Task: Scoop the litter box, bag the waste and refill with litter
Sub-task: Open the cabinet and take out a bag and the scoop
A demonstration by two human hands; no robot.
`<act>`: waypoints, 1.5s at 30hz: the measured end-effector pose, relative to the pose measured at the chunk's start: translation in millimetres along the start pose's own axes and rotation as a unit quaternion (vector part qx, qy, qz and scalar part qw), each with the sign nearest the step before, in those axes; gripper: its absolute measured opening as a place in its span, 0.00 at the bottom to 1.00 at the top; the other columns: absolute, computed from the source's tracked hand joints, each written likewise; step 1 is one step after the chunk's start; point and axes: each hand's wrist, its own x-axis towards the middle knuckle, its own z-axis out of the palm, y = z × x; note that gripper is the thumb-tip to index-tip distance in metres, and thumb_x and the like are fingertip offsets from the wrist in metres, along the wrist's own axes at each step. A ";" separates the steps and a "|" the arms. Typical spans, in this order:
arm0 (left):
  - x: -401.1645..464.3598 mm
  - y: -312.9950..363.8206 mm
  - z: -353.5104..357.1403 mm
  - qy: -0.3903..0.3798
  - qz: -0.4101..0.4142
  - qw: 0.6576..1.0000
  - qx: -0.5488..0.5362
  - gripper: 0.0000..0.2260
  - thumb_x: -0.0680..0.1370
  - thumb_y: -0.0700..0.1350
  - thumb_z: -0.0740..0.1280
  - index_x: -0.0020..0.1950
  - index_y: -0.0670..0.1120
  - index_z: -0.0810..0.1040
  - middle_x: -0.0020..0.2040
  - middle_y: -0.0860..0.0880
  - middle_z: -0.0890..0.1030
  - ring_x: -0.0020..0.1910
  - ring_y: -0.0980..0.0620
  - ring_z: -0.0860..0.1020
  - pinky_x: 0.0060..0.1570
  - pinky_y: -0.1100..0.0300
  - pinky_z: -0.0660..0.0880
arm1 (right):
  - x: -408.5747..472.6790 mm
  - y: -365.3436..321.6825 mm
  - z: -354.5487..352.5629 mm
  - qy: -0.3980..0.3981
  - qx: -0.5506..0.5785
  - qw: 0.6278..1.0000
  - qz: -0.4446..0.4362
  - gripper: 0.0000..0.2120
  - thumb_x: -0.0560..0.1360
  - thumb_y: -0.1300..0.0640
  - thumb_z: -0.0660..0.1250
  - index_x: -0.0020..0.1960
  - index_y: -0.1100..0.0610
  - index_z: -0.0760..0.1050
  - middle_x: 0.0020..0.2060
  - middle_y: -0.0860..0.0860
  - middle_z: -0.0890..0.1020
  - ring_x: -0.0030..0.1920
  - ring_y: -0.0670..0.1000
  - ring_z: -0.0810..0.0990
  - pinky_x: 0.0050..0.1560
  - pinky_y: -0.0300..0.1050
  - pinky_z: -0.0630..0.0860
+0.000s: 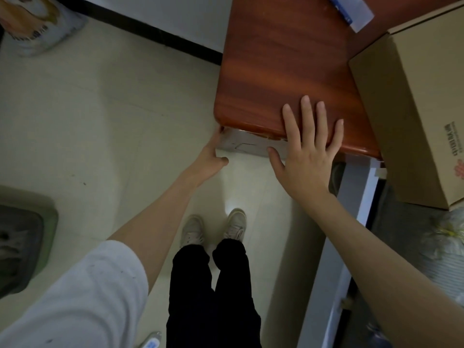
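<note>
The right hand [307, 149] lies flat, fingers spread, on the tabletop [281, 59] while the left hand [213, 153] reaches just under its edge, fingers hidden, the litter box [20, 244] well behind it, probably bulky and best gripped by its rim.

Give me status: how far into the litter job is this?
Early, by the look of it. Done: nothing visible; no scoop or waste bag in hand. In hand: left hand reaches to a grey thing under the corner of the wooden table, while the right hand lies flat on the table edge. Left: scooping the box at the left edge, bagging, refilling, perhaps from the blurred bag.
</note>
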 end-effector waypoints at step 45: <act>-127.0 -142.2 126.7 -0.014 0.084 0.992 0.097 0.06 0.69 0.42 0.74 0.41 0.53 0.81 0.43 0.56 0.84 0.47 0.59 0.81 0.58 0.58 0.75 | -212.6 -20.7 63.8 -0.075 0.338 0.889 0.300 0.13 0.77 0.55 0.65 0.59 0.58 0.72 0.73 0.53 0.58 0.65 0.50 0.71 0.56 0.43 0.78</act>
